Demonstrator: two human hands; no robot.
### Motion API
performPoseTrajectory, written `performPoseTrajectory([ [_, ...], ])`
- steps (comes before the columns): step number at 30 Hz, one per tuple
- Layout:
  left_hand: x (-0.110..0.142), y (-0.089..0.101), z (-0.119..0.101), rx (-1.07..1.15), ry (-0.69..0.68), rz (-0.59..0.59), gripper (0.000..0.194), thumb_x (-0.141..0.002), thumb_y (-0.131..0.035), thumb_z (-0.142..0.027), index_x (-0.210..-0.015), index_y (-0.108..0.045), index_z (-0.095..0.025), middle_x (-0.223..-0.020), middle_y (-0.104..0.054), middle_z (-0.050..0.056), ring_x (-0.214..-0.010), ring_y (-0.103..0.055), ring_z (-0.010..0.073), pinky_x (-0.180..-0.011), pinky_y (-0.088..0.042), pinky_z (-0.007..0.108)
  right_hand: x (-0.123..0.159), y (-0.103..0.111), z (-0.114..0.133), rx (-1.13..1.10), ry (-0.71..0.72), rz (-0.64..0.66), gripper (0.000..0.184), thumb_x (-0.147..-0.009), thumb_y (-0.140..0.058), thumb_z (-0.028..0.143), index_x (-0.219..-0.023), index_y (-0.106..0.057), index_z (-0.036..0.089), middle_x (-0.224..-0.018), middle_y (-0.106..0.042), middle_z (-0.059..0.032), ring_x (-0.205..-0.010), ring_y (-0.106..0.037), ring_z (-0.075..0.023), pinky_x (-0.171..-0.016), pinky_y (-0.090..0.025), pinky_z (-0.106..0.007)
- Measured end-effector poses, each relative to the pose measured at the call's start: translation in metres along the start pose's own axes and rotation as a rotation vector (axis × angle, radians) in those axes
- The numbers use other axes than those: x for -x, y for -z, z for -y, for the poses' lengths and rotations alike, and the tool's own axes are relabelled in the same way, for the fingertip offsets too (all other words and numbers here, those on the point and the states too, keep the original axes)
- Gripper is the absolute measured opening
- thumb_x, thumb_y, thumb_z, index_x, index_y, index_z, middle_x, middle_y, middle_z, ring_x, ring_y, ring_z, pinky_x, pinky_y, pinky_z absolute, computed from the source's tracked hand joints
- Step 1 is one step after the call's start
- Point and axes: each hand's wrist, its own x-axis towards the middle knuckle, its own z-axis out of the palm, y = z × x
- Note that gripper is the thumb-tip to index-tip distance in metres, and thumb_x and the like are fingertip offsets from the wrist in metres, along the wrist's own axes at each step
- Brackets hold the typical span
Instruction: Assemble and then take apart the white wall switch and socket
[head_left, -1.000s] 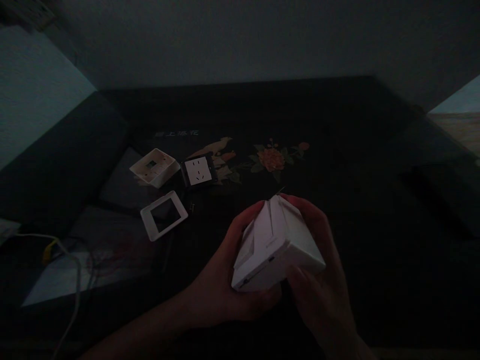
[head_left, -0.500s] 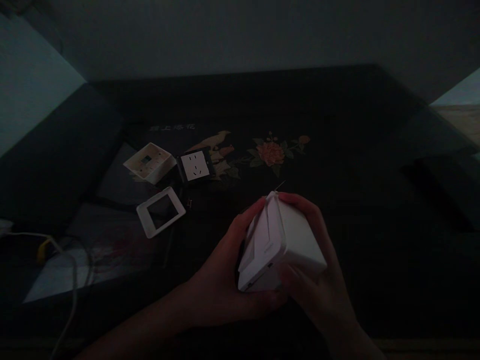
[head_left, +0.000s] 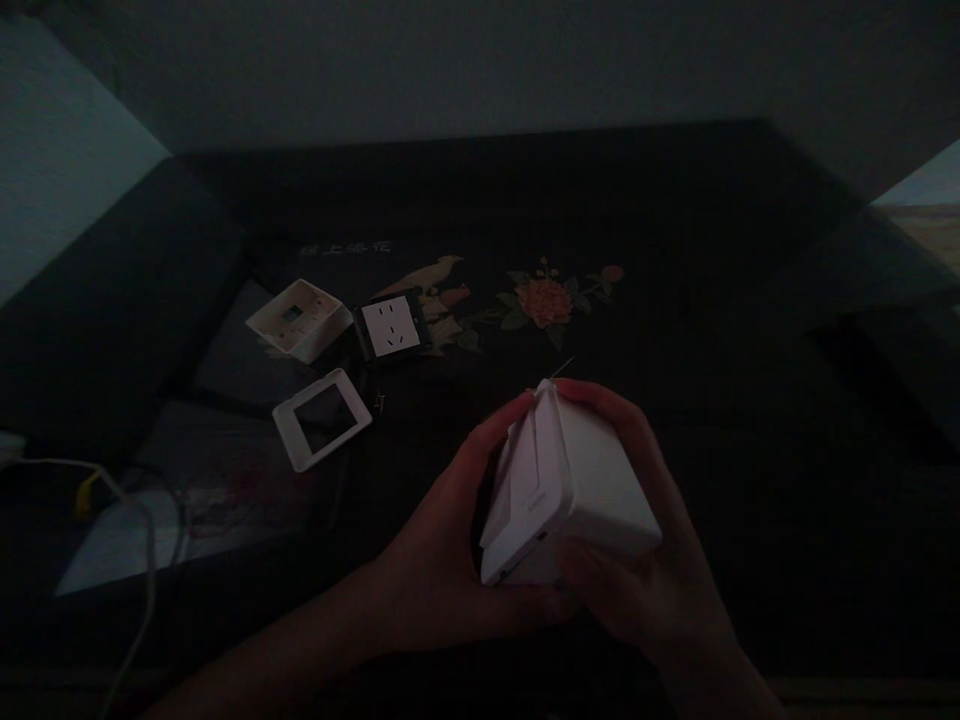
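Note:
Between both hands is a white wall socket box, tilted, with a faceplate on its left side. My left hand grips the faceplate side, fingers at its top and lower edges. From the right, my right hand is wrapped round the back and bottom of the box. A thin wire-like piece sticks out at the box's far corner. To the left lie an open white mounting box, a socket insert with a dark frame, and a white cover frame.
Small screws lie right of the cover frame. A white cable with a yellow tag runs down the left side. The dark tabletop bears a printed flower and bird; a grey wall stands behind it.
The held socket box has turned very slightly, with both hands keeping their hold. The view has shifted a little; the parts on the table lie as before.

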Motion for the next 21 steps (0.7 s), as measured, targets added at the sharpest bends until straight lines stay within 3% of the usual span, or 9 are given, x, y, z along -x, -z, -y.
performPoseTrajectory([
  [13,0.000,-0.001,-0.001,-0.040,0.023,0.002,0.105,-0.072,-0.085,-0.044,-0.155,-0.020,-0.040,-0.150,-0.042,0.010,-0.133,-0.049,0.0362,-0.107,-0.049,0.055,-0.008,0.003,0.007,-0.024,-0.039,0.014,0.052,-0.071,-0.076,0.044,-0.117,-0.059,0.029,-0.106,-0.071,-0.0030,-0.083,-0.069,-0.0231,-0.059,-0.057,-0.031],
  [15,0.001,0.000,0.000,-0.064,0.015,0.014,0.103,-0.075,-0.080,-0.055,-0.156,-0.019,-0.039,-0.151,-0.039,0.011,-0.136,-0.045,0.0370,-0.109,-0.046,0.057,-0.010,0.004,0.008,0.020,0.000,0.017,0.049,-0.071,-0.075,0.041,-0.115,-0.058,0.028,-0.105,-0.071,-0.0030,-0.083,-0.069,-0.0229,-0.060,-0.057,-0.031],
  [18,0.001,0.005,-0.002,-0.220,-0.083,-0.017,0.093,-0.077,-0.073,-0.064,-0.154,-0.028,-0.036,-0.156,-0.029,0.012,-0.145,-0.030,0.0407,-0.113,-0.039,0.060,-0.012,0.002,0.008,0.065,0.039,0.001,0.045,-0.070,-0.071,0.033,-0.113,-0.057,0.027,-0.104,-0.071,-0.0029,-0.086,-0.069,-0.0230,-0.063,-0.057,-0.031],
  [21,0.001,0.011,-0.008,-0.387,-0.202,-0.059,0.079,-0.083,-0.074,-0.045,-0.151,-0.035,-0.033,-0.154,-0.032,0.012,-0.146,-0.031,0.0373,-0.114,-0.041,0.053,-0.009,-0.002,0.005,0.060,0.056,-0.017,0.044,-0.070,-0.068,0.030,-0.113,-0.058,0.027,-0.105,-0.070,-0.0020,-0.083,-0.068,-0.0212,-0.061,-0.055,-0.031],
])
